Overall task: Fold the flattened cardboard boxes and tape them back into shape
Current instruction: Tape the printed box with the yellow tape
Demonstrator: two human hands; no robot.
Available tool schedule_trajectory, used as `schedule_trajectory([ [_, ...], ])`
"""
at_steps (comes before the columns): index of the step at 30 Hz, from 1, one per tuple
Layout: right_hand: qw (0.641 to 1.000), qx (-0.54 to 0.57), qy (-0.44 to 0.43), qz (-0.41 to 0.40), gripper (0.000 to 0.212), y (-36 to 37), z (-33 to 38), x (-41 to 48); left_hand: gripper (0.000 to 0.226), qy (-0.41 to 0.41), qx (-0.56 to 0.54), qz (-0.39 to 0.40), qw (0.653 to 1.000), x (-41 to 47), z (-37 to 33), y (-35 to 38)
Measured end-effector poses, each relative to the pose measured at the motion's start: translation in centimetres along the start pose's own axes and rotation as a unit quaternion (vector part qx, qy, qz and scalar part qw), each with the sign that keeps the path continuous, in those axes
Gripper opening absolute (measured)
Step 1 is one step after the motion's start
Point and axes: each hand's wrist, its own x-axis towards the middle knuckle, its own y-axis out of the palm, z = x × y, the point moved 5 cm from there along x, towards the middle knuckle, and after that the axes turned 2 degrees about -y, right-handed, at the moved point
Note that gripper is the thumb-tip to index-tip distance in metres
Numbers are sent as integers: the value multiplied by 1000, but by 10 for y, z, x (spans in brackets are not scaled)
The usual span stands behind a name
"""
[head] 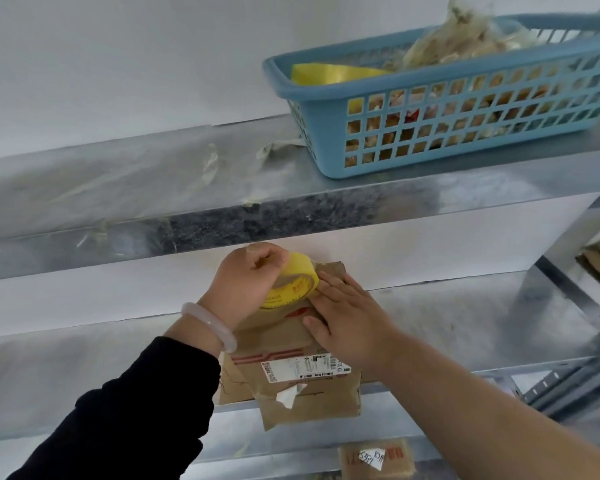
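while our left hand [246, 282] grips the tape roll [297, 282] on top of the cardboard box [312, 403] on the shelf [465, 323], our right hand [347, 320] presses flat beside it, fingers straight. we should pull the tape slowly and rub it down firmly.

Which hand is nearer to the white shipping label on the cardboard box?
The right hand. It presses flat on the cardboard box just above the white shipping label, its wrist beside the label. The left hand is farther up, gripping the yellow tape roll.
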Motion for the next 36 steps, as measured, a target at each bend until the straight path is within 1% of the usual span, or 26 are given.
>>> schedule_trajectory([
  [2, 1000, 6, 4, 0, 61, 1, -1, 1, 26, -39, -33, -39, 998, 1, 6, -8],
  [3, 1000, 5, 7, 2, 62, 1, -2, 1, 25, -50, -32, -46, 997, 2, 7, -10],
  [5, 1000, 4, 4, 9, 62, 0, -3, 1, 24, -41, -36, -25, 998, 2, 8, -7],
  [8, 1000, 7, 0, 3, 61, -1, 0, 1, 30, -13, -13, 5, 1000, 0, 6, 2],
  [11, 1000, 11, -3, 1, 61, 1, 1, 1, 26, 5, 18, 18, 1000, 1, 4, 5],
  [13, 999, 39, -4, -2, 59, 0, -1, 2, 24, 7, 25, 29, 999, 2, 4, 5],
  [14, 997, 81, 0, -15, 55, -4, -1, 2, 23, 8, 29, 34, 999, 2, 2, 6],
  [15, 988, 146, 10, -38, 48, -8, -3, 1, 23, 10, 36, 39, 999, 2, 1, 7],
  [16, 971, 229, 30, -67, 40, -14, -5, -2, 22, 16, 48, 45, 998, 2, -1, 9],
  [17, 941, 319, 63, -96, 32, -19, -8, -7, 21, 23, 67, 53, 996, 2, -3, 12],
  [18, 902, 402, 109, -113, 27, -22, -12, -11, 19, 29, 88, 62, 994, 2, -5, 15],
  [19, 866, 458, 159, -119, 25, -23, -15, -13, 17, 33, 106, 69, 991, 2, -6, 17],
  [20, 848, 474, 204, -125, 29, -23, -19, -13, 17, 35, 116, 73, 990, 3, -7, 19],
  [22, 831, 463, 273, -141, 42, -26, -25, -14, 18, 43, 128, 78, 988, 3, -10, 22],
  [23, 816, 469, 301, -155, 46, -29, -27, -14, 17, 50, 139, 81, 986, 3, -13, 24],
  [24, 800, 479, 319, -169, 44, -31, -28, -15, 17, 59, 150, 84, 983, 3, -15, 26],
  [25, 792, 483, 328, -178, 39, -33, -29, -16, 16, 68, 161, 87, 981, 3, -17, 28],
  [28, 800, 466, 327, -188, 32, -38, -32, -19, 14, 84, 178, 93, 976, 2, -21, 32],
  [31, 798, 469, 330, -184, 30, -41, -34, -20, 16, 67, 173, 104, 977, 4, -19, 33],
  [33, 783, 491, 334, -186, 31, -43, -35, -21, 25, 53, 165, 112, 978, 5, -17, 33],
  [36, 740, 546, 331, -211, 27, -50, -40, -23, 34, 48, 175, 118, 976, 7, -17, 37],
])
